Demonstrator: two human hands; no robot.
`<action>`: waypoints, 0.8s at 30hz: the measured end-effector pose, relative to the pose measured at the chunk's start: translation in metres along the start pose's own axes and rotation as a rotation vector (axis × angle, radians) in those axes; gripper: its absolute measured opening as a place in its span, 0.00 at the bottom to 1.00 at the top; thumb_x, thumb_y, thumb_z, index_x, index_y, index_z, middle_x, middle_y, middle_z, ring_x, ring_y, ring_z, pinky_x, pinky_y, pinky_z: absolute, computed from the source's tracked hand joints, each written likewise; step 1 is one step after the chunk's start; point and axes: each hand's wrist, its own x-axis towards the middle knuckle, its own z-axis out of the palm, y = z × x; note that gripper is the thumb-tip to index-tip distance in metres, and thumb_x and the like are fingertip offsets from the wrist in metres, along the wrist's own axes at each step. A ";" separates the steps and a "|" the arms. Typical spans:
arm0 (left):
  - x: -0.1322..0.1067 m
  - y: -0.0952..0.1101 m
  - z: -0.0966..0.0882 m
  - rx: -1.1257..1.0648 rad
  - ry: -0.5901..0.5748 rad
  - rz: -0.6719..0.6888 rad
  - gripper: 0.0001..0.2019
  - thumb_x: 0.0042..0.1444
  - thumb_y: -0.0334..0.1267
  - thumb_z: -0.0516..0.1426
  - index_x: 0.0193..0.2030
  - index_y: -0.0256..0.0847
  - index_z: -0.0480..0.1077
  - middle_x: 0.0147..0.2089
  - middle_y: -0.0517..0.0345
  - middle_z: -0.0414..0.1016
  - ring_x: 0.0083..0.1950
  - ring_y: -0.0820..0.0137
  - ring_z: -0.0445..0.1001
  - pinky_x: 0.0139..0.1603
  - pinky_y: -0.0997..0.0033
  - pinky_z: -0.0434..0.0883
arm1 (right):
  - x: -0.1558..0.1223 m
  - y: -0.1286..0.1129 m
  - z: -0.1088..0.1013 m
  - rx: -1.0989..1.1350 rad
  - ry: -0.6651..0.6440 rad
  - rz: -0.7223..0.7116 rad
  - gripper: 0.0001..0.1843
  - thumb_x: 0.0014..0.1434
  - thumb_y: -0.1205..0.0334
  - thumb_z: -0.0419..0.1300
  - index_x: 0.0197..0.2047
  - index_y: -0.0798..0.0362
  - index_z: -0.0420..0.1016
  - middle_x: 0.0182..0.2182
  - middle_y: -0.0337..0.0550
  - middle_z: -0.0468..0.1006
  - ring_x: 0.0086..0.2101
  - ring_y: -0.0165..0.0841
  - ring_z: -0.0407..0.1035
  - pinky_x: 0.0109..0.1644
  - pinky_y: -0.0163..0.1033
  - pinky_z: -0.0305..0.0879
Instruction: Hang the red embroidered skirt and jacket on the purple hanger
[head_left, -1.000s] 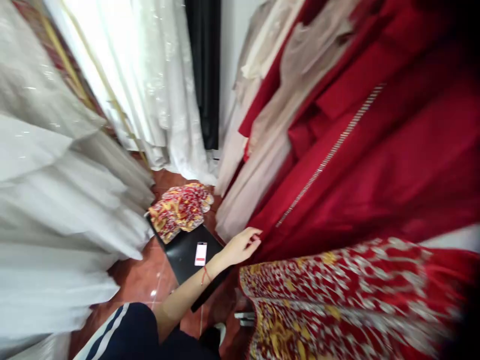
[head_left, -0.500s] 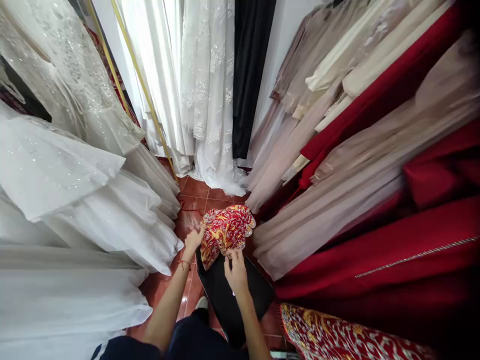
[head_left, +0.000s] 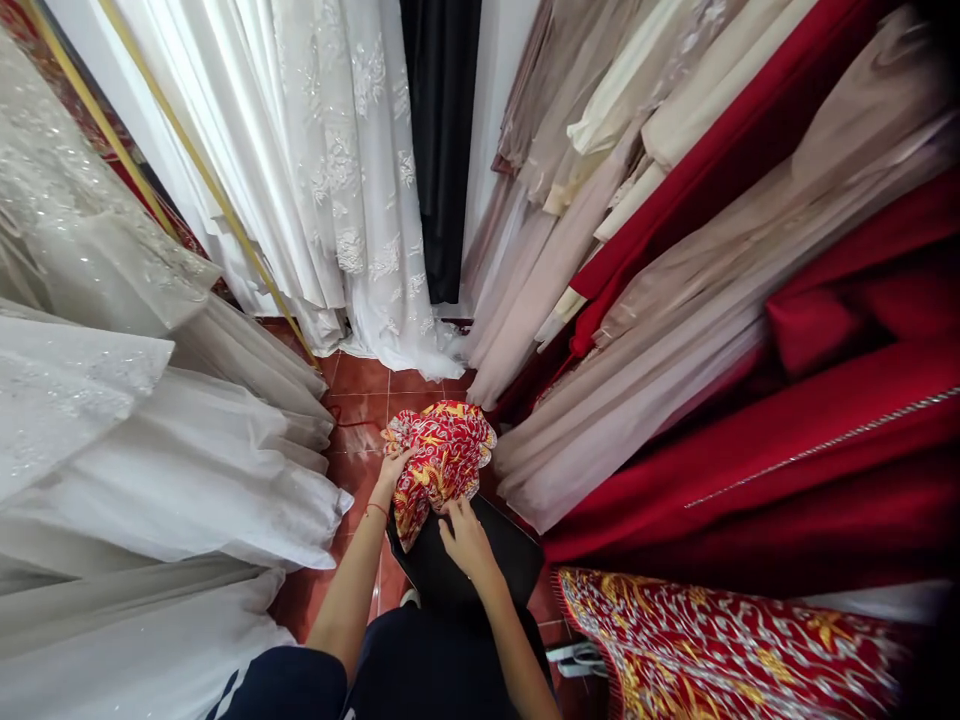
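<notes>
A bunched red cloth (head_left: 444, 450) with a yellow and white swirling pattern lies on the far part of a flat black surface (head_left: 487, 570) low in front of me. My left hand (head_left: 391, 472), a thin red string round its wrist, grips the cloth's left side, its fingers partly lost in the folds. At the near edge of the cloth is my right hand (head_left: 468, 542), over the black surface. Its thumb and fingers are apart, fingertips close to the fabric; whether they touch it I cannot tell.
White gowns (head_left: 240, 440) hang on the left, beside yellow poles (head_left: 217, 190). Pale pink and cream dresses (head_left: 600, 380) and red garments (head_left: 750, 490) crowd the right. Another patterned red cloth (head_left: 720, 640) hangs lower right. Reddish tiles (head_left: 360, 375) show between.
My view has shifted, so the hanging garments sit further left. My left hand reaches further over the cloth; the fingers of my right hand have spread at its near edge.
</notes>
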 end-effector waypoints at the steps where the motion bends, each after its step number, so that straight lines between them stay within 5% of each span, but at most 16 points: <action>1: 0.001 -0.001 0.000 -0.006 0.025 0.017 0.18 0.61 0.50 0.59 0.45 0.35 0.73 0.44 0.52 0.77 0.44 0.66 0.76 0.48 0.60 0.74 | 0.001 0.002 -0.002 0.003 -0.010 0.001 0.08 0.60 0.67 0.53 0.42 0.49 0.70 0.42 0.44 0.71 0.42 0.37 0.73 0.49 0.42 0.70; 6: 0.006 -0.004 0.010 -0.064 0.156 0.147 0.20 0.47 0.53 0.65 0.33 0.36 0.75 0.35 0.56 0.79 0.45 0.61 0.76 0.50 0.62 0.72 | 0.002 0.017 -0.012 0.071 -0.076 0.010 0.08 0.61 0.67 0.53 0.42 0.49 0.70 0.42 0.44 0.71 0.43 0.36 0.73 0.49 0.40 0.70; 12: 0.008 -0.001 0.031 -0.065 0.264 0.319 0.13 0.50 0.42 0.61 0.39 0.38 0.78 0.49 0.48 0.81 0.58 0.58 0.75 0.64 0.57 0.66 | 0.017 0.030 -0.036 0.143 -0.115 0.020 0.07 0.63 0.62 0.53 0.41 0.49 0.71 0.41 0.43 0.71 0.41 0.36 0.73 0.50 0.43 0.70; 18: -0.011 0.004 0.047 -0.061 0.269 0.390 0.16 0.55 0.43 0.57 0.42 0.34 0.79 0.47 0.45 0.83 0.54 0.57 0.78 0.61 0.52 0.71 | 0.015 0.055 -0.047 0.203 -0.018 0.090 0.10 0.62 0.58 0.54 0.46 0.48 0.72 0.43 0.45 0.72 0.43 0.37 0.74 0.50 0.44 0.71; 24: -0.088 0.026 0.094 -0.061 -0.008 0.529 0.14 0.56 0.44 0.60 0.42 0.38 0.81 0.47 0.46 0.83 0.51 0.58 0.80 0.58 0.56 0.74 | 0.005 0.078 -0.052 0.327 0.419 0.231 0.46 0.54 0.45 0.65 0.69 0.53 0.52 0.62 0.59 0.64 0.61 0.47 0.62 0.65 0.54 0.60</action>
